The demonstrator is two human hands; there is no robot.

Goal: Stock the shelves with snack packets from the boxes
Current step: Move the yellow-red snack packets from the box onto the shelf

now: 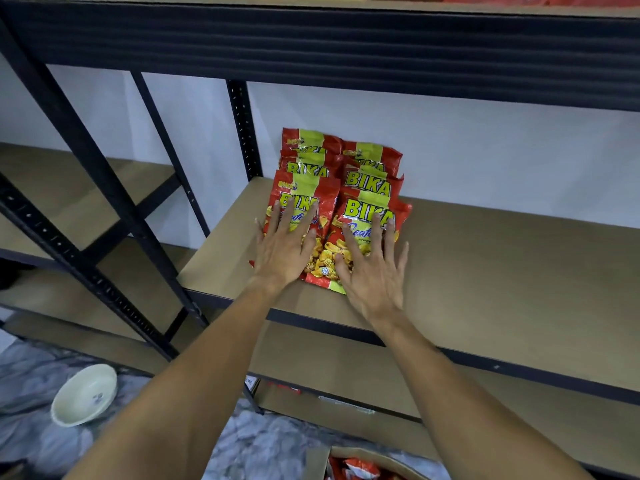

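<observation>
Left hand [284, 251], right hand [375, 271] flat on packets [367, 188]

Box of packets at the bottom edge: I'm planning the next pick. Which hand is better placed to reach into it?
Probably right. Both hands lie flat on the front packets, but the right hand is almost directly over the box in this view; the left hand lies further left.

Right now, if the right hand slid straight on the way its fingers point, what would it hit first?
The right hand lies flat on the front right packet; going on, it would probably meet the packet behind it first, then the white wall.
</observation>
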